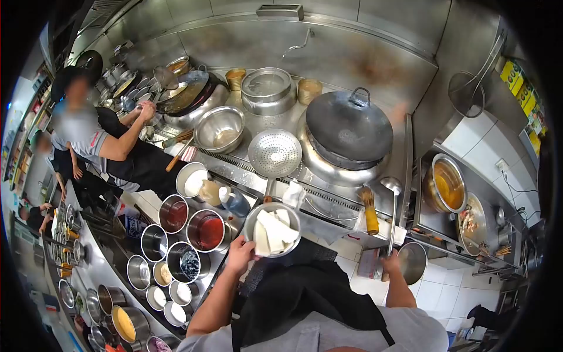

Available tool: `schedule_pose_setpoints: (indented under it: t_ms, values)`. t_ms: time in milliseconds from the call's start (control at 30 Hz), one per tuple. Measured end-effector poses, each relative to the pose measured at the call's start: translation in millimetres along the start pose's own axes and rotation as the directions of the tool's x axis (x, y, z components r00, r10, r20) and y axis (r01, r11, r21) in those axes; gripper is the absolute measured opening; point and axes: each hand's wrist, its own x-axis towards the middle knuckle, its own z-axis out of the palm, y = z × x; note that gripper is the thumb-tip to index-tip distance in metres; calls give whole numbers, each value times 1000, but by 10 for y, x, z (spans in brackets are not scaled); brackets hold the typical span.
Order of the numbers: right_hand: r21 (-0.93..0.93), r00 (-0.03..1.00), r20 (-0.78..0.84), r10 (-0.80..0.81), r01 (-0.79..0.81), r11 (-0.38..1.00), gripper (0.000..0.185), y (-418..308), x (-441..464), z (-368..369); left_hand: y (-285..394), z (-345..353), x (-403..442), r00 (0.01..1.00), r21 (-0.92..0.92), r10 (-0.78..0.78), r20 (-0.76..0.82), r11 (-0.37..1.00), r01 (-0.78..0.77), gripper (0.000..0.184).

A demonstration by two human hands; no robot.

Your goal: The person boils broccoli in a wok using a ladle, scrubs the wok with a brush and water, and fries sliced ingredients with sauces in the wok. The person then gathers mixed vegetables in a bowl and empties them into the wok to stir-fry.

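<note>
My left hand [240, 255] grips the rim of a round metal bowl [248, 224] in front of my apron. Thick white slabs [274, 232] lie inside it; I cannot tell what food they are. At the right, my right hand [391, 265] is closed around the handle of a long ladle [392, 220], whose head rests up by the stove edge. A black wok [349, 126] sits on the burner ahead, with no food visible in it. Between bowl and wok lies a perforated strainer [274, 152], its handle pointing toward me.
A bamboo brush [369, 211] lies left of the ladle. Left stand several seasoning pots, one with red liquid [206, 230], beside squeeze bottles [233, 201]. A water pot [267, 88] and a steel basin [219, 130] stand behind. A co-worker [102, 129] works at the left.
</note>
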Motion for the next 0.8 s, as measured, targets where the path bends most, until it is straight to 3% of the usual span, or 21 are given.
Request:
schedule_pose_setpoints:
  t_ms: [100, 167, 200, 233, 300, 333, 367, 400, 433, 467, 500, 567, 600, 667, 733, 800]
  values:
    - [62, 999, 7, 37, -37, 997, 73, -659, -468, -123, 99, 79, 177, 997, -35, -56, 55, 998, 58, 13]
    - [46, 984, -170, -59, 68, 997, 68, -757, -630, -102, 215, 166, 242, 995, -59, -48, 91, 997, 53, 11]
    - [91, 940, -311, -141, 177, 980, 52, -759, -697, -60, 259, 192, 253, 993, -76, -52, 104, 995, 60, 12]
    - [98, 907, -388, -161, 215, 972, 53, -828, -749, -99, 305, 230, 275, 992, -95, -52, 114, 993, 63, 12]
    - [-102, 693, -626, -359, 384, 918, 52, -938, -408, -109, 332, 283, 334, 992, -90, -76, 97, 992, 85, 11]
    - [215, 866, -443, -232, 354, 910, 52, -1517, -464, -372, 308, 301, 386, 991, -124, -80, 108, 988, 93, 11]
    - [497, 970, -195, -148, 227, 837, 53, -2213, -422, -698, 277, 335, 443, 989, -159, -85, 120, 982, 104, 10]
    - [702, 949, -164, -269, 304, 645, 46, -2368, 54, -645, 258, 382, 514, 990, -169, -86, 113, 980, 104, 12]
    - [764, 922, -52, -384, 285, 579, 41, -2866, 263, -744, 184, 406, 542, 989, -173, -96, 114, 978, 114, 12]
    - [884, 930, 55, -363, 124, 451, 43, -3404, 355, -761, 109, 419, 565, 996, -143, -74, 53, 986, 81, 14]
    - [876, 925, 206, -318, -29, 481, 48, -4200, 581, -702, 192, 613, 780, 999, -84, -34, 14, 996, 35, 16]
    - [821, 861, 206, -464, 106, 561, 49, -4706, 1079, -396, 310, 740, 755, 1000, -129, 13, -3, 992, -13, 21]
    - [853, 856, 247, -455, 31, 522, 40, -5016, 1185, -352, 326, 756, 734, 999, -114, 9, -41, 993, -13, 21]
    - [869, 711, 437, -551, -175, 464, 20, -5420, 1610, -187, 492, 853, 639, 994, -147, 8, -105, 989, -24, 20]
    - [849, 604, 516, -607, -269, 454, 16, -5779, 1932, 74, 590, 914, 507, 977, -126, 9, -213, 991, -37, 21]
    - [848, 564, 523, -639, -264, 460, 18, -6202, 2223, 406, 546, 910, 399, 940, -126, 35, -339, 989, -82, 22]
